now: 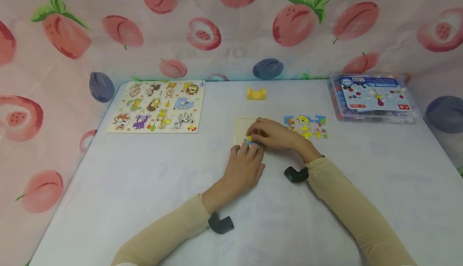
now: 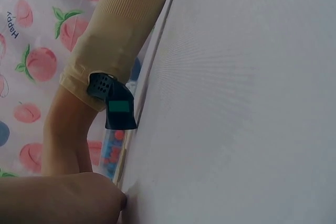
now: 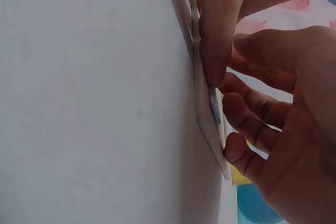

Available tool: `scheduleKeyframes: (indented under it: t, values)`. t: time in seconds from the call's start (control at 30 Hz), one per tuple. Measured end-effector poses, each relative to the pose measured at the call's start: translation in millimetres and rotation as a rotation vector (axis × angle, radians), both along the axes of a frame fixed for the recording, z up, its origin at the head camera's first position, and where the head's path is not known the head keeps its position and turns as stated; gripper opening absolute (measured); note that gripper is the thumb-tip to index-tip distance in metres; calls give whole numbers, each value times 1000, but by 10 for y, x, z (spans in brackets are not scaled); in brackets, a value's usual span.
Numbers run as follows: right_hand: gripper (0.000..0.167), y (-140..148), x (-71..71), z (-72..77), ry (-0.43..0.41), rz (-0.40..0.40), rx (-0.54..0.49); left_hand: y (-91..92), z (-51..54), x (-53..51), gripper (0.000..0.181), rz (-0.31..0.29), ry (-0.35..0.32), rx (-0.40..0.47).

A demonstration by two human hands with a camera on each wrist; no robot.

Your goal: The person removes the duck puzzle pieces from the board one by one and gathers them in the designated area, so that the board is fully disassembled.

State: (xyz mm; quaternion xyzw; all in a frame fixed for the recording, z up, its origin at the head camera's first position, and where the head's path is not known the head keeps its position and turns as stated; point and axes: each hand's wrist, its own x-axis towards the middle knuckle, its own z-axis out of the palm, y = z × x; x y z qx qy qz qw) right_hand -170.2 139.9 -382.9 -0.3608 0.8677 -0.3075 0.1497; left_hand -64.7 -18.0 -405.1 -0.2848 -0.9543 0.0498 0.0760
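A small pale wooden puzzle tray [image 1: 241, 126] lies flat on the table in the head view, with a blue and yellow puzzle piece [image 1: 248, 140] inside its near part. My right hand [image 1: 273, 134] reaches over the tray from the right, fingers bent and tips at that piece; whether they pinch it or only touch it is hidden. My left hand [image 1: 244, 167] lies at the tray's near edge with its fingers stretched forward. In the right wrist view, a finger [image 3: 216, 45] of the left hand presses at the tray's edge, beside the piece [image 3: 214, 106]. The left wrist view does not show the piece.
More puzzle pieces [image 1: 305, 127] lie right of the tray. A yellow block [image 1: 256, 94] stands behind it. An animal puzzle board [image 1: 144, 109] is at the back left, a clear plastic box [image 1: 374, 97] at the back right. Dark wrist devices [image 1: 221, 223] hang from both sleeves.
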Motion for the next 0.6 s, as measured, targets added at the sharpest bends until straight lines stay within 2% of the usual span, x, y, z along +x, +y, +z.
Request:
scheduleKeyframes:
  t: [0.43, 0.6]
  values:
    - [7, -93, 17, -74, -43, -31, -140, -6, -6, 9, 43, 1, -1, 10]
    - [6, -105, 23, -72, -60, -35, -159, -1, -12, 7, 41, 2, 0, 22]
